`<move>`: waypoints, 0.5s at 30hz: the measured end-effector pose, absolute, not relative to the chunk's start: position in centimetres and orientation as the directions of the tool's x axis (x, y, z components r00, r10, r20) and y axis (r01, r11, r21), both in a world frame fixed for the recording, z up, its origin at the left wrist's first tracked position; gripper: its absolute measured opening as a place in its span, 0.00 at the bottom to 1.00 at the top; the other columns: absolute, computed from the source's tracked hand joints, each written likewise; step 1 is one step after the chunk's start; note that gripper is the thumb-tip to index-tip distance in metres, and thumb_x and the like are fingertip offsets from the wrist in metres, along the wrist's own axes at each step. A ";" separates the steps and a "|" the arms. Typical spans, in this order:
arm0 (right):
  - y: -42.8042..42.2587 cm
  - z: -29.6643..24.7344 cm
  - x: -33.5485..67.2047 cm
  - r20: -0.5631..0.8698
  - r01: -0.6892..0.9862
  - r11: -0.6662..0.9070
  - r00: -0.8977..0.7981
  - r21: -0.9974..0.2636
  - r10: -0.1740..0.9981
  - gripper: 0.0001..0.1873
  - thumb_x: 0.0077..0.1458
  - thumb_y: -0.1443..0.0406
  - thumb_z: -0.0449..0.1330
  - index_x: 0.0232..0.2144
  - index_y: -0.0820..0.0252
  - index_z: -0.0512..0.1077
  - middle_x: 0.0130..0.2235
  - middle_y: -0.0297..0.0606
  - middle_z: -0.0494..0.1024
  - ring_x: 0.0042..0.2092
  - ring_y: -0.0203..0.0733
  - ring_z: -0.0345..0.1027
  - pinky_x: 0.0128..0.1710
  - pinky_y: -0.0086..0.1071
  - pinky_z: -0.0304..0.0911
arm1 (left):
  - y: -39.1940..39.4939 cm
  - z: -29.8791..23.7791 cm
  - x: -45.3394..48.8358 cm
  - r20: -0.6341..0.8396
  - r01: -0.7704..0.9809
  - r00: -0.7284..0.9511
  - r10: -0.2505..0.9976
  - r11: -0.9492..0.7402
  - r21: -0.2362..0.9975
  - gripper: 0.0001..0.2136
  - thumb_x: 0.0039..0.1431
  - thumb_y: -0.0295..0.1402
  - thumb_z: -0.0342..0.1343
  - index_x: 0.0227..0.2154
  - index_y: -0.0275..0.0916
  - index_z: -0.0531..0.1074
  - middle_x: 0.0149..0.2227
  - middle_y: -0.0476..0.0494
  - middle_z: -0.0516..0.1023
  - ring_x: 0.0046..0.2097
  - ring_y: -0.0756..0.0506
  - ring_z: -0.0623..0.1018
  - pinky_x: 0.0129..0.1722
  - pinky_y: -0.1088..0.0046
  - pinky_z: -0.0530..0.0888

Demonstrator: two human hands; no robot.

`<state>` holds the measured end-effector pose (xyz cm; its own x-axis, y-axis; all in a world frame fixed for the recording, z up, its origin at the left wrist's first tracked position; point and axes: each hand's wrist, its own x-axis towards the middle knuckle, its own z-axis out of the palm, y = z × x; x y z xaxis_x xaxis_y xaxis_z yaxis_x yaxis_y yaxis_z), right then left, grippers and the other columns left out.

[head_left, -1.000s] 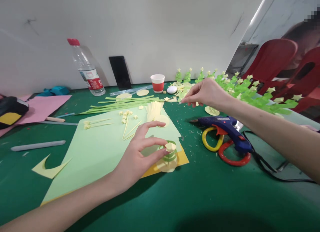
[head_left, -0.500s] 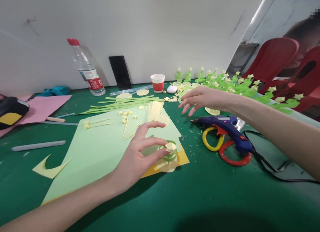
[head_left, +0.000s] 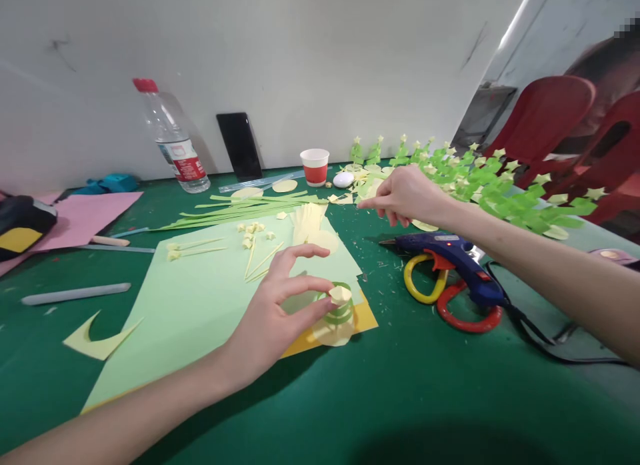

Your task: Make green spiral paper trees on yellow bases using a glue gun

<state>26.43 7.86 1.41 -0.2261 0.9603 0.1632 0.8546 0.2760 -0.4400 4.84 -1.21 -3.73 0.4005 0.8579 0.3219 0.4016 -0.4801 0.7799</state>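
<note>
My left hand (head_left: 280,305) pinches a small pale-yellow paper star (head_left: 341,295) between thumb and forefinger. The star tops a curled green paper strip (head_left: 342,313), which rises from a round pale-yellow paper base (head_left: 334,333) at the corner of the green sheets. In the air above the table's back right is my right hand (head_left: 407,195), forefinger stretched out and the other fingers bent, with nothing visible in it. It is near the scattered pale paper discs and above the blue glue gun (head_left: 450,251). Below that gun lie scissors with yellow and red handles (head_left: 470,325).
Pale-green paper (head_left: 195,318) carries small stars, thin sticks and pale strips (head_left: 307,223). Behind it are green strips (head_left: 250,208), a paper cup (head_left: 315,175), a bottle (head_left: 183,151) and a phone (head_left: 240,145). Several finished star-topped paper plants (head_left: 480,178) crowd the right. A black cord (head_left: 555,355) runs rightward.
My right hand has bent its lower fingers, leaving the forefinger extended, and stays in nearly the same place. My left hand keeps its pinch on the star.
</note>
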 end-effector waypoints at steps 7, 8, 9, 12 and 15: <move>8.5 1.0 26.4 0.160 0.863 0.292 -0.247 -0.413 0.956 0.16 0.55 0.65 0.46 0.28 0.63 0.73 0.22 0.36 0.76 0.16 0.31 0.61 0.25 0.33 0.60 | -1.2 -3.8 4.8 0.337 0.397 0.402 0.852 -0.493 0.774 0.04 0.53 0.35 0.53 0.27 0.45 0.73 0.47 0.49 0.64 0.52 0.44 0.64 0.53 0.59 0.61; 8.5 1.1 26.4 0.149 0.858 0.298 -0.259 -0.419 0.954 0.14 0.54 0.68 0.46 0.32 0.63 0.72 0.23 0.35 0.76 0.16 0.31 0.60 0.25 0.32 0.60 | -1.2 -3.8 4.8 0.339 0.399 0.404 0.850 -0.497 0.771 0.04 0.53 0.35 0.53 0.27 0.45 0.73 0.46 0.48 0.65 0.52 0.44 0.64 0.53 0.59 0.61; 8.4 1.1 26.4 0.141 0.854 0.302 -0.267 -0.423 0.953 0.14 0.53 0.69 0.46 0.36 0.63 0.71 0.23 0.34 0.76 0.15 0.31 0.60 0.25 0.32 0.60 | -1.3 -3.8 4.8 0.341 0.401 0.405 0.848 -0.500 0.768 0.04 0.53 0.34 0.53 0.27 0.45 0.72 0.46 0.48 0.65 0.52 0.44 0.64 0.53 0.60 0.61; 7.7 1.4 26.5 0.161 0.846 0.310 -0.266 -0.434 0.950 0.15 0.47 0.72 0.53 0.40 0.65 0.70 0.27 0.36 0.77 0.19 0.33 0.63 0.26 0.32 0.61 | -1.3 -3.9 4.7 0.354 0.404 0.406 0.843 -0.513 0.757 0.04 0.53 0.34 0.53 0.26 0.44 0.72 0.46 0.48 0.65 0.51 0.45 0.64 0.53 0.60 0.61; 6.4 1.6 26.3 0.278 0.815 0.375 -0.273 -0.443 0.921 0.23 0.39 0.75 0.58 0.42 0.63 0.69 0.42 0.40 0.74 0.30 0.36 0.68 0.32 0.32 0.62 | -1.3 -3.9 4.8 0.362 0.406 0.405 0.840 -0.520 0.752 0.04 0.53 0.34 0.53 0.26 0.44 0.71 0.46 0.48 0.65 0.51 0.45 0.65 0.53 0.61 0.61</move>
